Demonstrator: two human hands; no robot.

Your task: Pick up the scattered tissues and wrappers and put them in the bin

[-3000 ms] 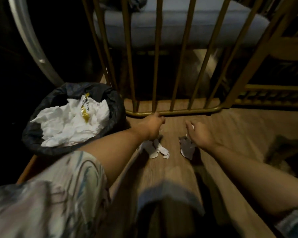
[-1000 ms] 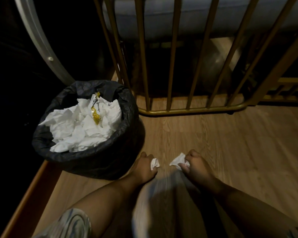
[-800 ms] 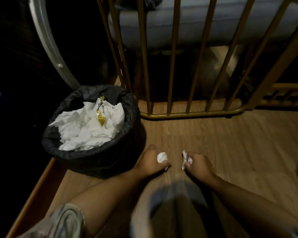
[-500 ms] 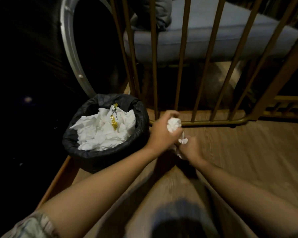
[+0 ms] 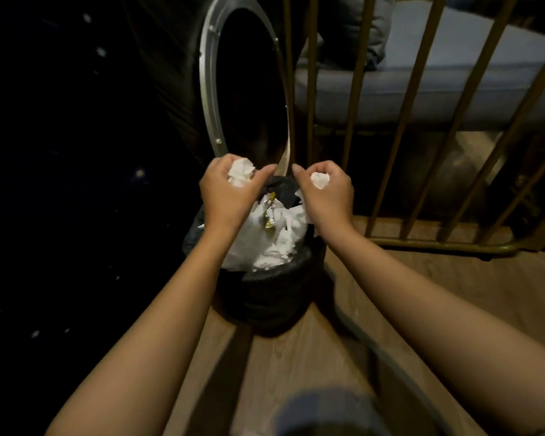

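Observation:
A round bin [image 5: 265, 297] lined with a black bag stands on the wooden floor, heaped with white tissues [image 5: 274, 243] and a gold wrapper [image 5: 268, 220]. My left hand [image 5: 230, 190] hovers over the bin's far left rim, shut on a crumpled white tissue [image 5: 240, 173]. Over the far right rim, my right hand [image 5: 326, 193] is shut on a smaller white tissue wad [image 5: 320, 180]. Both hands are above the bin's contents, a short gap between them.
A gold metal railing [image 5: 403, 146] rises behind and right of the bin, with a grey cushion [image 5: 453, 80] beyond it. A silver-rimmed round frame [image 5: 209, 89] stands behind the bin. Dark area lies to the left. Wooden floor [image 5: 406, 278] stretches to the right.
Both hands picked tissue pieces off the floor, rose, and moved left to hover over the bin. The view shifted so the bin is now centred.

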